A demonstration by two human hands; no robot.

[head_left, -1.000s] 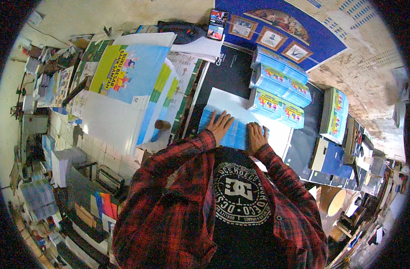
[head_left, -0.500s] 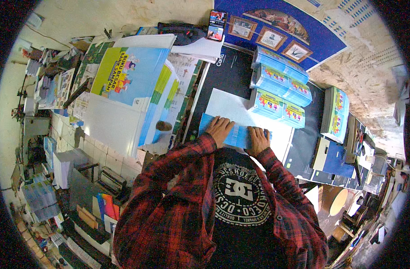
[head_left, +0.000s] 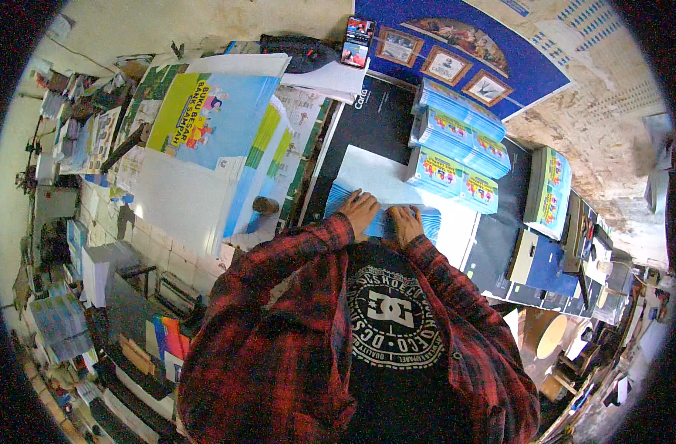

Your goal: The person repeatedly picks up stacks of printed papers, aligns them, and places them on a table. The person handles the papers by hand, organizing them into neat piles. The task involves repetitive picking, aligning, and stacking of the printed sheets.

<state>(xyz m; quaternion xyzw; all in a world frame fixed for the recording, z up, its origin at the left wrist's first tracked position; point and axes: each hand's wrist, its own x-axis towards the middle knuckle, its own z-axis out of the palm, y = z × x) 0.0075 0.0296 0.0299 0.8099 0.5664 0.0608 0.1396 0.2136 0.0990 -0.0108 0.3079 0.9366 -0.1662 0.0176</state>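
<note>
A fanned stack of blue-edged paper booklets (head_left: 430,217) lies in front of me on a large white sheet (head_left: 367,169). My left hand (head_left: 362,213) rests over its left part, with the fingers bent down onto the paper. Close beside it, near the middle of the stack, my right hand (head_left: 405,225) presses with fingers bunched and curled. Both thumbs and the undersides of the fingers are hard to see. Just beyond my right hand stand piles of finished-looking booklets (head_left: 460,133) with blue, yellow and green covers.
Another booklet pile (head_left: 549,189) stands on the black tabletop (head_left: 338,159) at the right, near a cutter-like tool (head_left: 586,255). Large printed cover sheets (head_left: 205,111) are stacked at the left. A phone (head_left: 357,41) leans at the back, against the wall.
My right hand has slid left along the stack, toward my left hand. The stack's edges now look more fanned on the right. My left hand has barely moved.
</note>
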